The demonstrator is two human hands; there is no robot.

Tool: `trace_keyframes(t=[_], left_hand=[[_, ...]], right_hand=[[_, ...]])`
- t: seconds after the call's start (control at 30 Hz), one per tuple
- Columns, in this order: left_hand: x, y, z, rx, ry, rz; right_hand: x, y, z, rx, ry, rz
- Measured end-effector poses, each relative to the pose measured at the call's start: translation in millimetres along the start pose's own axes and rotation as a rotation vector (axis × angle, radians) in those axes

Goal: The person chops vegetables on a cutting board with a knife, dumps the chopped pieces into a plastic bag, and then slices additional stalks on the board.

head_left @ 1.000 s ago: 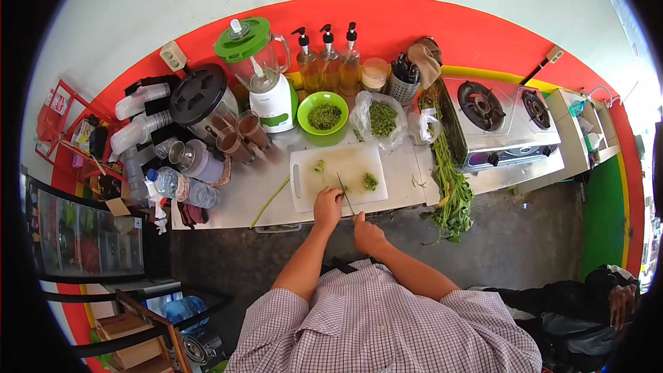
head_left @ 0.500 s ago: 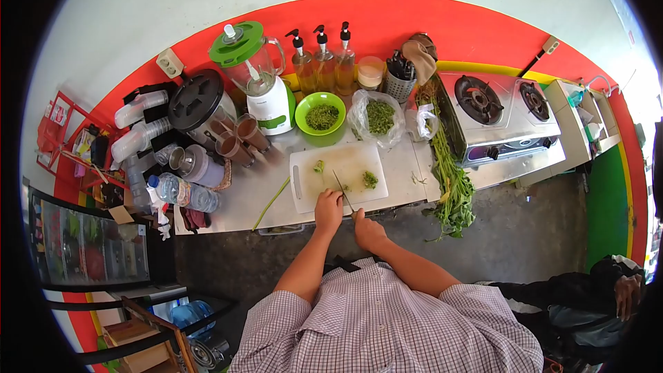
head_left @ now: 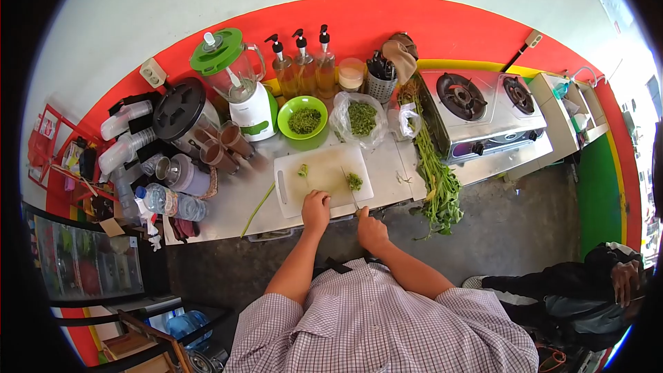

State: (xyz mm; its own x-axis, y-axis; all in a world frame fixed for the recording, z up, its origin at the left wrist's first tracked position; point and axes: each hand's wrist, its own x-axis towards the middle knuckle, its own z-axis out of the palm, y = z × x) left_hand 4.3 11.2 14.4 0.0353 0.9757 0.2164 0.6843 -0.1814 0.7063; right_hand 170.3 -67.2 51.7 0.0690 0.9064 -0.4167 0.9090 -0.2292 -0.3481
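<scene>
My right hand (head_left: pixel 373 229) is closed round the handle of a knife (head_left: pixel 351 190), whose blade lies over the right part of a white cutting board (head_left: pixel 286 197). Beside the blade sits a small pile of chopped greens (head_left: pixel 354 181). My left hand (head_left: pixel 316 210) is at the board's front edge with its fingers bent together; what they hold, if anything, is too small to tell. A little green sprig (head_left: pixel 303 170) lies on the board beyond that hand. Left of the board is a long green stalk (head_left: pixel 258 210). Behind it stand a green bowl (head_left: pixel 303 138) and a plastic bag (head_left: pixel 362 120) of cut greens.
Leafy stalks (head_left: pixel 440 193) hang over the counter's front edge, beside a gas stove (head_left: pixel 483 139). A blender (head_left: pixel 252 112), brown drinks (head_left: pixel 219 157) and water bottles (head_left: pixel 173 204) stand at the left. Another person's hand (head_left: pixel 625 282) shows at the far right.
The view has shifted, so the counter things appear farther left. The knife has moved right, away from my left hand and up to the chopped pile.
</scene>
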Motion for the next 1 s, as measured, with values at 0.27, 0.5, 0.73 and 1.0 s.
trace_keyframes(t=[0.27, 0.5, 0.73, 1.0], left_hand=[[7, -7, 6, -0.102, -0.121, -0.078], [4, 0, 0, -0.021, -0.067, 0.033], [5, 2, -4, -0.065, -0.091, -0.08], [11, -3, -7, -0.039, -0.148, -0.115]], right_hand=[[-1, -11, -5, 0.035, -0.081, -0.106], [7, -19, 3, 0.023, -0.127, -0.136], [-1, -26, 13, -0.08, -0.194, -0.108], [-3, -32, -4, -0.091, -0.248, -0.096]])
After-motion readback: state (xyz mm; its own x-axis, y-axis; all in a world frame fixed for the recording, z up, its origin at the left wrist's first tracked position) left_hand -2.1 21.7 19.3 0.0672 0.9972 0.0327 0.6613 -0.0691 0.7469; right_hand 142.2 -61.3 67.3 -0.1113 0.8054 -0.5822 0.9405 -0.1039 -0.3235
